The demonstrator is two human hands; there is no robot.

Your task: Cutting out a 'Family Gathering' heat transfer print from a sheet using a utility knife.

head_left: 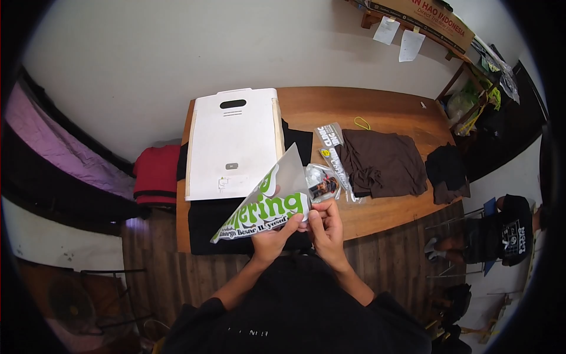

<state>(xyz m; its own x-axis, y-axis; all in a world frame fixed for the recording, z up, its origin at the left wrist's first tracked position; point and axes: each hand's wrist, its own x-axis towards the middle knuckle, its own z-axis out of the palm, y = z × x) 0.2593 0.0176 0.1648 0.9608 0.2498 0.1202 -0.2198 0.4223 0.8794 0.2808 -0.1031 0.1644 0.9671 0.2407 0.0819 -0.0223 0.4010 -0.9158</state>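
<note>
Both hands hold a translucent transfer film sheet (259,206) with green and black lettering, folded or cut to a triangle, above the table's near edge. My left hand (272,241) pinches its lower edge between thumb and fingers. Right beside it, my right hand (326,230) grips the right corner with bent fingers. Behind the film lies a large white flat panel (233,147) with a dark oval handle slot. It rests over black fabric (206,227), which spreads out at its near side. A small clear plastic bag (321,183) with dark contents sits just beyond my right hand.
On the wooden table (377,218) lie more printed film strips (339,159), a folded brown garment (386,162) and dark folded cloth (448,171). Red fabric (158,171) is stacked to the left. A person (513,230) sits at the far right. A shelf holds a cardboard box (421,20).
</note>
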